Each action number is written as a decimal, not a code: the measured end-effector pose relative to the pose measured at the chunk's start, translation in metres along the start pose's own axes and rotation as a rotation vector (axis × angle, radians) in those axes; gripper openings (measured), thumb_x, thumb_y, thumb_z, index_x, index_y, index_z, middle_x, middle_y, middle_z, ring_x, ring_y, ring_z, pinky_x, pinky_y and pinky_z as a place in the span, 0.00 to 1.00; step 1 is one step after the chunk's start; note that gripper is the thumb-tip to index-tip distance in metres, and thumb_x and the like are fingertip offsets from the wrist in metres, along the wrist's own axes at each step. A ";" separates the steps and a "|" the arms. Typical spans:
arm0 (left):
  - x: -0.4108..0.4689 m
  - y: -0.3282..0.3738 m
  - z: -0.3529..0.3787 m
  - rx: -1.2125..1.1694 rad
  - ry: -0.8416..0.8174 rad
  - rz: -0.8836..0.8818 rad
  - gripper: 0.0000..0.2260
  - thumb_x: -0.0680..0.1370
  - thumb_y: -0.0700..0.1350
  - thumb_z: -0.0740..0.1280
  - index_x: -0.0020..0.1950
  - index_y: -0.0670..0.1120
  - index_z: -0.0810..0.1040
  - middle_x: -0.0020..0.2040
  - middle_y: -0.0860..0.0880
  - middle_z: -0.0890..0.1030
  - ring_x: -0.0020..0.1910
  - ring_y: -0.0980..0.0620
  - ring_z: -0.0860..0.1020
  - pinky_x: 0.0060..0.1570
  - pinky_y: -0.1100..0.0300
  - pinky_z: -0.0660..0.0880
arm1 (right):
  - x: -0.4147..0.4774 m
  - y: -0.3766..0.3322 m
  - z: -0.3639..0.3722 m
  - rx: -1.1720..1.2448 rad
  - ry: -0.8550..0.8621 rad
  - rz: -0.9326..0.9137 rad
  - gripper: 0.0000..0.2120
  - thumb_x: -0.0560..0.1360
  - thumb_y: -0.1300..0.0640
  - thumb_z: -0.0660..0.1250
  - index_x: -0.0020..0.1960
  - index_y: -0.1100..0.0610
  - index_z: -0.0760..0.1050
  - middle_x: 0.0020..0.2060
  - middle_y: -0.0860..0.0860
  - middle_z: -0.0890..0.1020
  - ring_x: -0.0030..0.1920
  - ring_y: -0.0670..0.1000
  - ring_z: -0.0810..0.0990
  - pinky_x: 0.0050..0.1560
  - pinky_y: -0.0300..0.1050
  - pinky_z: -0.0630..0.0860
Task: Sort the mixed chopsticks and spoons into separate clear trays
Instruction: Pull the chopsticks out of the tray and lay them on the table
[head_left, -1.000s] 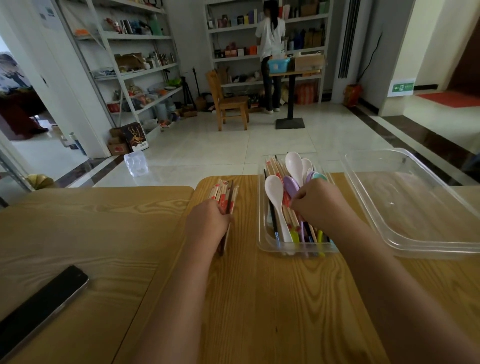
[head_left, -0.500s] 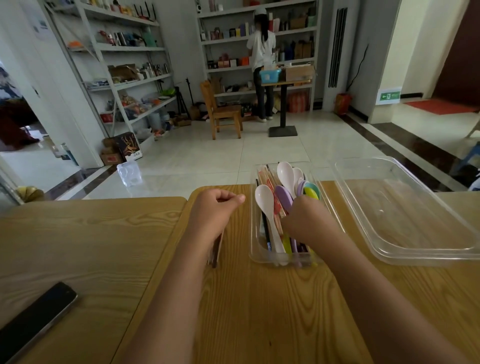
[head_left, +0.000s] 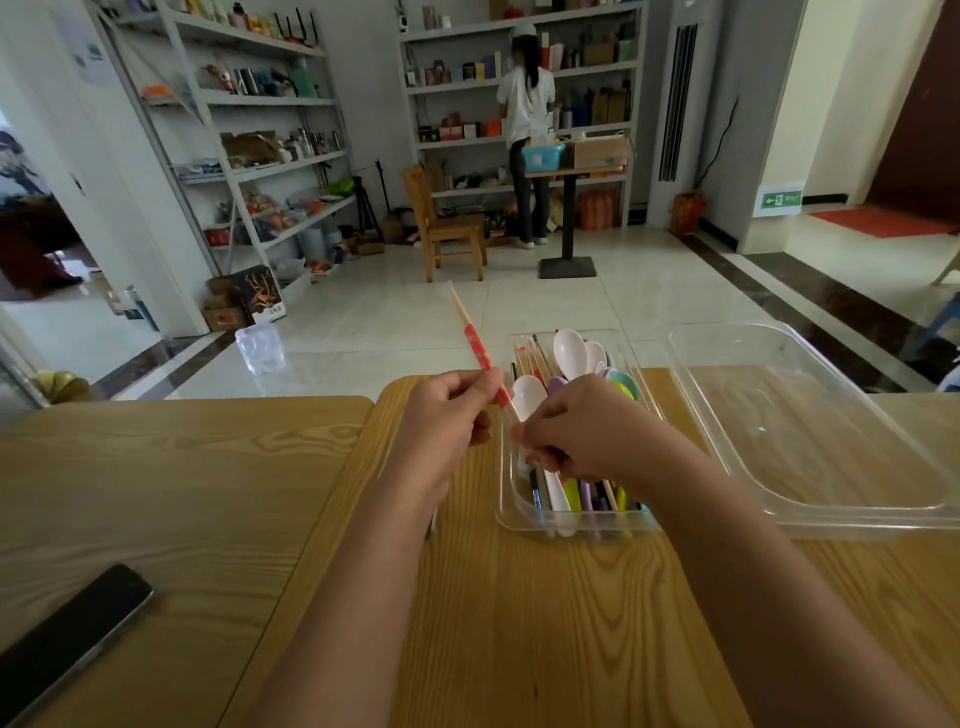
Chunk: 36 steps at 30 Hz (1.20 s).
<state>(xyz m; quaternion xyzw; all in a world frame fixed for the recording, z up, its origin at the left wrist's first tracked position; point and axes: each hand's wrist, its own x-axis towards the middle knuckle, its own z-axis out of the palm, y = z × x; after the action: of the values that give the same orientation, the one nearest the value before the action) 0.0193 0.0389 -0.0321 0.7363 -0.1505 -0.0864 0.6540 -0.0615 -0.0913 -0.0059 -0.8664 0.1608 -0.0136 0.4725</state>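
Note:
A clear tray (head_left: 519, 522) in the middle of the table holds mixed chopsticks and coloured spoons, among them a white spoon (head_left: 569, 351). A wrapped pair of chopsticks (head_left: 475, 345) with a red band sticks up and away, tilted left. My left hand (head_left: 447, 426) pinches it near the middle. My right hand (head_left: 576, 426) grips its lower end over the tray's left side. Under my left forearm a few chopsticks (head_left: 431, 522) lie on the table, mostly hidden. A large empty clear tray (head_left: 810, 499) stands to the right.
A black phone (head_left: 72, 631) lies at the near left on the neighbouring table. A gap runs between the two tabletops. Beyond the table a person stands at shelves, with a wooden chair (head_left: 447, 228) and a small stand table nearby.
My left hand left the chopsticks pile on the table, rose and moved right. Both hands now hold one wrapped pair lifted out of the mixed tray.

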 end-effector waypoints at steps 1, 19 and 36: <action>0.000 0.000 0.000 -0.023 0.007 -0.002 0.09 0.79 0.49 0.69 0.48 0.46 0.85 0.39 0.48 0.83 0.32 0.57 0.75 0.36 0.62 0.74 | -0.001 0.000 0.002 -0.018 -0.031 -0.021 0.09 0.77 0.58 0.69 0.44 0.63 0.82 0.30 0.52 0.81 0.29 0.45 0.77 0.35 0.34 0.77; 0.017 -0.050 -0.049 0.828 0.215 -0.059 0.06 0.78 0.45 0.69 0.45 0.44 0.81 0.39 0.51 0.80 0.35 0.56 0.77 0.26 0.67 0.65 | 0.006 0.015 0.003 -0.033 0.085 -0.050 0.09 0.76 0.53 0.70 0.41 0.57 0.80 0.31 0.51 0.81 0.32 0.49 0.79 0.44 0.46 0.83; 0.023 -0.060 -0.045 0.849 0.241 -0.097 0.06 0.78 0.47 0.70 0.48 0.45 0.79 0.44 0.49 0.81 0.38 0.54 0.77 0.28 0.64 0.65 | 0.010 0.022 -0.009 -0.132 0.124 -0.043 0.04 0.78 0.57 0.68 0.46 0.57 0.78 0.34 0.52 0.78 0.30 0.45 0.76 0.21 0.26 0.67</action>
<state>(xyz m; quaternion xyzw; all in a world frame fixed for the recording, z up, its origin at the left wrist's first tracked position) 0.0618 0.0798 -0.0838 0.9507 -0.0607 0.0390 0.3016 -0.0596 -0.1128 -0.0204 -0.8964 0.1718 -0.0668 0.4030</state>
